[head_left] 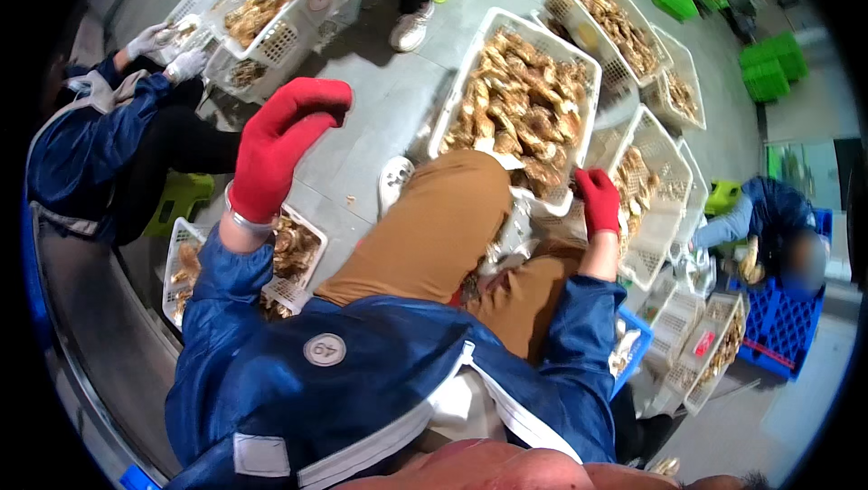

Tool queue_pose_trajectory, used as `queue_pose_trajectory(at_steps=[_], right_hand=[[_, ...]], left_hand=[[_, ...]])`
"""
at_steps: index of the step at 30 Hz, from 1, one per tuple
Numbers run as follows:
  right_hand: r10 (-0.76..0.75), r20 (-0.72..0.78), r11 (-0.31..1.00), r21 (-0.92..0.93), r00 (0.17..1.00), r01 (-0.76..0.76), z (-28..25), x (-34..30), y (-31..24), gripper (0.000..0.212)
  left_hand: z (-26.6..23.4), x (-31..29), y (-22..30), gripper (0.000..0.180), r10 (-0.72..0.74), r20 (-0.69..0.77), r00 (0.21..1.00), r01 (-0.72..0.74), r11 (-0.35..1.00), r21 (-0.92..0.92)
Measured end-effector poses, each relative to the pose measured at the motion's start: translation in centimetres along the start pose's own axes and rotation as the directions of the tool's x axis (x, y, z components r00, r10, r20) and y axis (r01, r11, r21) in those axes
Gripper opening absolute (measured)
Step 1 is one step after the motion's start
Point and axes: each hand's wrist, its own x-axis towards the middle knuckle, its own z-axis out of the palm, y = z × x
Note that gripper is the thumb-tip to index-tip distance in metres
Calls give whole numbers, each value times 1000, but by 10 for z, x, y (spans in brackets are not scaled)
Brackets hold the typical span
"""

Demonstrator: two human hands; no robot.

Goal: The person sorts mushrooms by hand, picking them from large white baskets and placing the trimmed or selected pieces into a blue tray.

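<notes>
My left hand (278, 142) wears a red glove and is raised in the air above the grey floor, fingers loosely curved with nothing in it. My right hand (598, 202), also red-gloved, rests on the near rim of a white slotted basket (488, 24) heaped with brown, husk-covered shoots (520, 101); the fingers curl down at the basket edge and I cannot see anything held. My tan-trousered knees (434, 228) sit below the basket, and my sleeves are blue.
A smaller white basket of brown pieces (291, 259) lies under my left arm. More white baskets (624, 24) stand right and behind. A seated person in blue with white gloves (108, 146) works at the left; another person (768, 219) crouches at the right near blue and green crates.
</notes>
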Motion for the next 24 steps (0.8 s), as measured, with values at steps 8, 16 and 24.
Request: queue_pose_trajectory(at_steps=[8,16,24], right_hand=[[-32,-10,985,169,999,33,-73,-86,-23,23],[3,-175,989,146,985,23,-120,-116,-17,25],[-91,-385,809,509,918,294,-140,-133,-59,22]], left_hand=[[160,-82,262,34,200,553,809,-524,671,524],[217,-67,165,38,544,802,246,-741,639,-206],[137,42,-93,40,-314,659,683,-357,644,677]])
